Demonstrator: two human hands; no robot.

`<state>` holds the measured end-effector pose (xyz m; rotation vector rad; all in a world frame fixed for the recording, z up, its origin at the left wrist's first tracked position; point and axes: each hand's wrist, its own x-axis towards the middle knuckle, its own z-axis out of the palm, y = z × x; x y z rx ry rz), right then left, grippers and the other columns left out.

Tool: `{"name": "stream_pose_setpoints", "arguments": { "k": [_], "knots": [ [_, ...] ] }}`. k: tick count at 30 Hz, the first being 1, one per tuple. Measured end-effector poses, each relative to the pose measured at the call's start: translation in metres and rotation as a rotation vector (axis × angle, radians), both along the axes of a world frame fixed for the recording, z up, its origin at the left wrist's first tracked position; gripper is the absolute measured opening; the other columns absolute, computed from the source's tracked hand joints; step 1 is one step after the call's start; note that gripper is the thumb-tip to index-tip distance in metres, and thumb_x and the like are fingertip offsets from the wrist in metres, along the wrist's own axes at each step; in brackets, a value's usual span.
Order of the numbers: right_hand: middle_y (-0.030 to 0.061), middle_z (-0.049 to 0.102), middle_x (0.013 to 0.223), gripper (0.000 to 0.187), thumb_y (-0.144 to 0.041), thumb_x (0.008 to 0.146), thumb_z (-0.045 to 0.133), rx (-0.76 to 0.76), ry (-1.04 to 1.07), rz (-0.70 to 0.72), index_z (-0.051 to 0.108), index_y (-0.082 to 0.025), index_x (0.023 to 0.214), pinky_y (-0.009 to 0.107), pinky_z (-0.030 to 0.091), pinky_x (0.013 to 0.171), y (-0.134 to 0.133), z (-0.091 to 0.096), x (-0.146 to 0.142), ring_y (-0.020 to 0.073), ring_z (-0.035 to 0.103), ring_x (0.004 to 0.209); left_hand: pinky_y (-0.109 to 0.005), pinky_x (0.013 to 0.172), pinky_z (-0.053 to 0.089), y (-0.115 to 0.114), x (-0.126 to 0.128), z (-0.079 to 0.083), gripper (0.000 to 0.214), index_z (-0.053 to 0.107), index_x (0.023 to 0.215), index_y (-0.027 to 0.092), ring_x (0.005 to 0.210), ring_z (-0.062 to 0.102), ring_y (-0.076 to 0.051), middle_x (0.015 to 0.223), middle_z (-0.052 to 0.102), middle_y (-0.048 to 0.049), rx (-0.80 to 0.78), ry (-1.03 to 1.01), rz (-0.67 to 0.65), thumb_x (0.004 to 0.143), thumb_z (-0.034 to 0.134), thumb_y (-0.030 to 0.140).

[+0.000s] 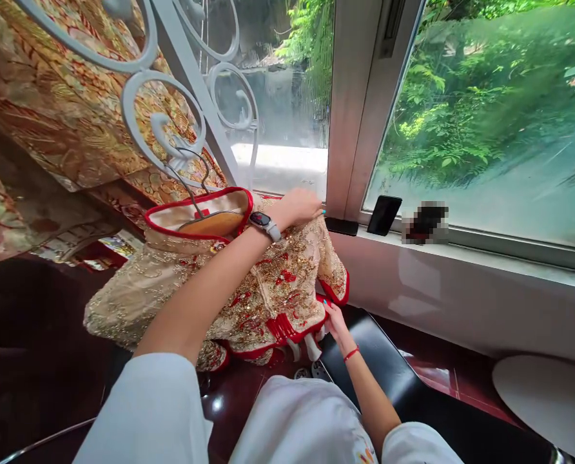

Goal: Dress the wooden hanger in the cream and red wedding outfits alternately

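A cream jacket (263,290) with gold beading, red flowers and red trim hangs on a hanger (214,222) with a wire hook. My left hand (303,205), with a grey-strapped watch at the wrist, reaches across the jacket and is closed at its far shoulder; its fingertips are partly hidden. Lower down, my right hand (334,320) pinches the red-trimmed lower edge near the side. A red cord circles that wrist. One sleeve (336,277) hangs just above my right hand. Red tassels (281,327) dangle at the front hem.
White scrolled metalwork (164,113) stands above the hanger, before patterned gold fabric (69,96). Two dark phones, one lying flat (341,226) and one leaning (385,215), are on the windowsill (490,258). Below are a black seat (384,354) and a round white top (548,393).
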<state>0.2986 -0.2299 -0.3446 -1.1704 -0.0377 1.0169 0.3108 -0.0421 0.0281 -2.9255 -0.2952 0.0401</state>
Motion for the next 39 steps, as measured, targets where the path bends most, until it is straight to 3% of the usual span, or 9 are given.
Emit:
{"name": "stream_pose_setpoints", "arguments": {
  "k": [8, 12, 17, 21, 25, 29, 32, 35, 39],
  "knots": [
    [0.0138, 0.074, 0.09, 0.031, -0.048, 0.069, 0.069, -0.149, -0.151, -0.077, 0.064, -0.02, 0.082, 0.047, 0.055, 0.083, -0.011, 0.008, -0.019, 0.0352, 0.068, 0.098, -0.033, 0.073, 0.045, 0.003, 0.009, 0.013, 0.038, 0.078, 0.106, 0.011, 0.086, 0.069, -0.026, 0.097, 0.077, -0.0181, -0.028, 0.074, 0.23, 0.097, 0.054, 0.039],
    [0.0168, 0.055, 0.144, 0.049, -0.041, 0.082, 0.056, -0.218, -0.505, -0.196, 0.061, -0.019, 0.125, 0.054, 0.034, 0.116, -0.002, 0.034, -0.038, 0.0348, 0.038, 0.144, -0.033, 0.071, 0.045, -0.01, -0.005, 0.016, 0.045, 0.077, 0.108, 0.012, 0.089, 0.07, -0.028, 0.099, 0.076, -0.0178, 0.014, 0.059, 0.182, 0.095, 0.056, 0.05],
    [0.0117, 0.033, 0.164, 0.053, -0.027, 0.086, 0.057, -0.118, -1.386, 0.193, 0.059, -0.027, 0.139, 0.066, 0.01, 0.122, 0.052, 0.083, -0.087, 0.038, 0.019, 0.154, -0.034, 0.075, 0.046, -0.021, -0.014, 0.009, 0.029, 0.075, 0.106, 0.009, 0.097, 0.07, -0.03, 0.103, 0.075, -0.0208, 0.115, 0.056, 0.069, 0.093, 0.062, 0.031],
    [0.0175, 0.026, 0.166, 0.054, -0.027, 0.094, 0.053, -0.266, -1.497, 0.396, 0.052, -0.025, 0.148, 0.07, 0.011, 0.119, 0.099, 0.112, -0.09, 0.0399, 0.018, 0.155, -0.036, 0.08, 0.048, -0.019, -0.007, 0.008, 0.024, 0.075, 0.102, 0.006, 0.1, 0.07, -0.032, 0.1, 0.075, -0.0233, 0.124, 0.076, 0.071, 0.094, 0.059, 0.021],
    [0.0126, 0.025, 0.168, 0.056, -0.022, 0.095, 0.049, -0.199, -1.538, 0.375, 0.048, -0.027, 0.151, 0.066, 0.015, 0.122, 0.066, 0.108, -0.078, 0.0346, 0.02, 0.156, -0.042, 0.095, 0.049, -0.032, -0.035, 0.006, 0.026, 0.073, 0.11, 0.01, 0.111, 0.067, -0.03, 0.111, 0.073, -0.02, 0.031, -0.133, 0.018, 0.098, 0.052, 0.02],
    [0.0085, 0.041, 0.161, 0.064, -0.012, 0.085, 0.047, -0.023, -1.382, 0.468, 0.054, -0.029, 0.147, 0.058, 0.029, 0.122, -0.013, 0.079, -0.06, 0.0302, 0.034, 0.151, -0.042, 0.103, 0.05, -0.087, -0.139, -0.065, 0.033, 0.063, 0.125, 0.025, 0.121, 0.062, -0.023, 0.125, 0.069, -0.0093, -0.228, -0.74, -0.098, 0.099, 0.043, 0.02],
    [0.0098, 0.072, 0.126, 0.052, -0.014, 0.081, 0.051, -0.028, -1.139, 0.62, 0.073, -0.029, 0.126, 0.053, 0.051, 0.103, -0.044, 0.085, -0.044, 0.0344, 0.065, 0.121, -0.037, 0.077, 0.058, -0.134, -0.225, -0.167, 0.03, 0.061, 0.111, 0.026, 0.088, 0.068, -0.021, 0.095, 0.068, -0.0065, -0.356, -1.334, 0.464, 0.098, 0.034, 0.02],
    [0.0083, 0.078, 0.101, 0.032, -0.021, 0.088, 0.054, 0.096, -1.121, 0.657, 0.078, -0.027, 0.109, 0.048, 0.056, 0.09, -0.035, 0.146, -0.037, 0.0308, 0.073, 0.093, -0.041, 0.073, 0.058, -0.149, -0.273, -0.251, 0.033, 0.06, 0.104, 0.02, 0.083, 0.065, -0.024, 0.091, 0.066, -0.0091, -0.538, -1.178, 1.132, 0.095, 0.028, 0.019],
    [0.0094, 0.072, 0.117, 0.032, -0.023, 0.098, 0.052, 0.684, -1.575, 0.572, 0.066, -0.026, 0.127, 0.041, 0.051, 0.098, 0.025, 0.275, -0.062, 0.0225, 0.065, 0.11, -0.04, 0.083, 0.058, -0.12, -0.29, -0.284, 0.036, 0.06, 0.116, 0.015, 0.094, 0.064, -0.022, 0.101, 0.066, -0.0084, -0.614, -0.739, 1.368, 0.102, 0.028, 0.018]
  ]
}}
